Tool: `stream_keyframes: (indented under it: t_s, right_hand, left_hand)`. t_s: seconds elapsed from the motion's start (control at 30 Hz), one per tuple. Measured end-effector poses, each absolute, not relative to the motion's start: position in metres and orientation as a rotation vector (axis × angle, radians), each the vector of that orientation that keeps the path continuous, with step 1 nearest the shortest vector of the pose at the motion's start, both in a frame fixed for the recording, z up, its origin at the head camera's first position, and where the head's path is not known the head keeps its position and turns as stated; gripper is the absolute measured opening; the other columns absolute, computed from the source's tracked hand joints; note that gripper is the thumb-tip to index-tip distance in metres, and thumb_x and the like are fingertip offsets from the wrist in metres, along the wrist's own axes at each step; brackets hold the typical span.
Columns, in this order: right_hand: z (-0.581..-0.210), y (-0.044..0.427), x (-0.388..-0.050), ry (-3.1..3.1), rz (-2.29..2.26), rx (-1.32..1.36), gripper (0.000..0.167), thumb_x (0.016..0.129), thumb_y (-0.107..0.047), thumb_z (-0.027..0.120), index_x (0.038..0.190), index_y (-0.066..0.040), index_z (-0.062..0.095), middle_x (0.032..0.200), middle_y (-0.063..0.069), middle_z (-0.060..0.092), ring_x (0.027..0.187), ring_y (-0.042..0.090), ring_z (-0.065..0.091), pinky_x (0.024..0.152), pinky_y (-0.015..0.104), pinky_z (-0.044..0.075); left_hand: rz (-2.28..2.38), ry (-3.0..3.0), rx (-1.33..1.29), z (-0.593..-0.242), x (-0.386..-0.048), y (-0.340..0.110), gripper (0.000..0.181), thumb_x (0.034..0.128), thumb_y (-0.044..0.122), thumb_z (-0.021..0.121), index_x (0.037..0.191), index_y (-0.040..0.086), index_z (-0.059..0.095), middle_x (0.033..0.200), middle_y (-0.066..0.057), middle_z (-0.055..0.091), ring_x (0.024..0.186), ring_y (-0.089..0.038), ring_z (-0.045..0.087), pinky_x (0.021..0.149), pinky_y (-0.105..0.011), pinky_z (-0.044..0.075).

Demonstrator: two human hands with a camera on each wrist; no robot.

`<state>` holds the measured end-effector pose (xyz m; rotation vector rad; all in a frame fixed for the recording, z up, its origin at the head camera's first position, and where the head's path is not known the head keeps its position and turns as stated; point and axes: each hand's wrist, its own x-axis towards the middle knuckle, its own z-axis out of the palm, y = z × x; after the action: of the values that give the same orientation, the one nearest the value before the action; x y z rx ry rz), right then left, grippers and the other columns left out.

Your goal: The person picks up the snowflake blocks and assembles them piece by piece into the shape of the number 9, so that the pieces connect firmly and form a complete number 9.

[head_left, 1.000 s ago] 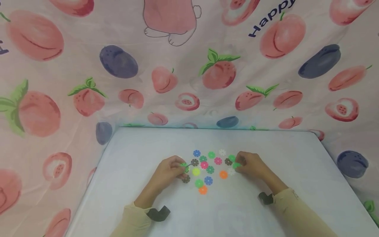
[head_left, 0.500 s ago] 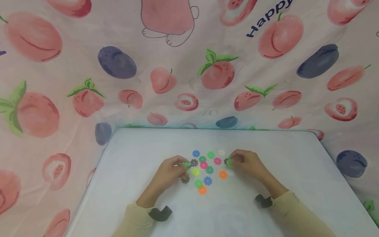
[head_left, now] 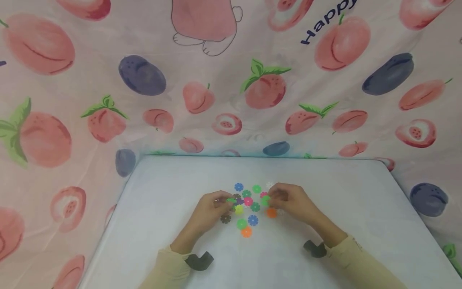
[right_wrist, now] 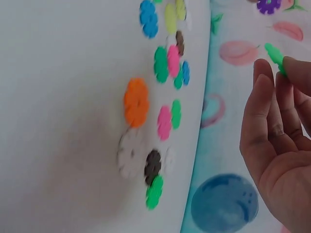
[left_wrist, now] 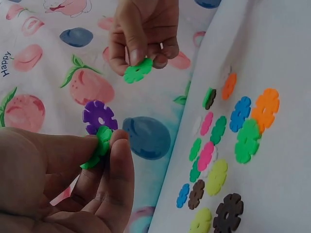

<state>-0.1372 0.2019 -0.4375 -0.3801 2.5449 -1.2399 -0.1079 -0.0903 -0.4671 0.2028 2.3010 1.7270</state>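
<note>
We see the person's left hand (head_left: 211,212) with thumb and fingers pinched on a green notched disc (left_wrist: 100,146), from which a purple disc (left_wrist: 99,117) juts out; whether the two are slotted together or merely touching, we cannot tell. The right hand (head_left: 293,200) pinches a lone lime disc (left_wrist: 138,71) between thumb and fingers. Both hands hold their pieces raised over the white desk (head_left: 162,192), near each other but apart, with the purple disc on the side facing the right hand. Below them we see many more loose discs lying flat. Nearest to the person is an orange disc (head_left: 246,232), overlapped by a bright green disc (head_left: 242,224), with a blue disc (head_left: 253,220) just beside. A dark brown disc (head_left: 225,218) lies beneath the left hand, and a yellow disc (head_left: 239,209) near its fingertips. Behind the desk we see a fruit-printed cloth (head_left: 216,72).
</note>
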Motion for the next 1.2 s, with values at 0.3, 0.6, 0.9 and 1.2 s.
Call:
stream_keyframes:
  t_s: [0.3,0.6,0.9,1.2]
  right_hand:
    - [-0.428,0.184,-0.130,2.359,-1.376,-0.430,0.011,0.094,-0.014,0.071,0.105,-0.013,0.069,0.092,0.004,0.074,0.088,0.029,0.075,0.079,0.041,0.063]
    - [-0.428,0.179,-0.130,2.336,-1.400,-0.521,0.008,0.094,-0.019,0.073,0.101,-0.016,0.069,0.090,0.002,0.074,0.090,0.032,0.074,0.078,0.042,0.063]
    - [-0.426,0.176,-0.127,2.344,-1.384,-0.517,0.008,0.093,-0.017,0.073,0.101,-0.018,0.070,0.092,0.000,0.074,0.087,0.022,0.074,0.079,0.049,0.063]
    - [-0.428,0.173,-0.126,2.344,-1.460,-0.548,0.008,0.094,-0.016,0.073,0.101,-0.014,0.069,0.094,0.004,0.074,0.086,0.025,0.076,0.077,0.039,0.064]
  left_hand:
    - [1.691,2.279,0.252,-0.463,-0.104,-0.085,0.029,0.0978,0.022,0.066,0.124,0.009,0.070,0.101,-0.007,0.077,0.092,-0.033,0.075,0.076,-0.049,0.061]
    - [1.668,2.292,0.310,-0.457,-0.102,-0.081,0.030,0.0976,0.024,0.068,0.124,0.010,0.070,0.097,-0.005,0.077,0.087,-0.034,0.072,0.072,-0.046,0.060]
    - [1.649,2.308,0.331,-0.454,-0.100,-0.082,0.027,0.0977,0.026,0.068,0.122,0.015,0.072,0.100,-0.003,0.077,0.087,-0.032,0.071,0.069,-0.038,0.059]
    - [1.693,2.358,0.376,-0.452,-0.100,-0.082,0.022,0.0980,0.019,0.067,0.119,0.015,0.073,0.089,-0.001,0.075,0.080,-0.034,0.071,0.063,-0.030,0.058]
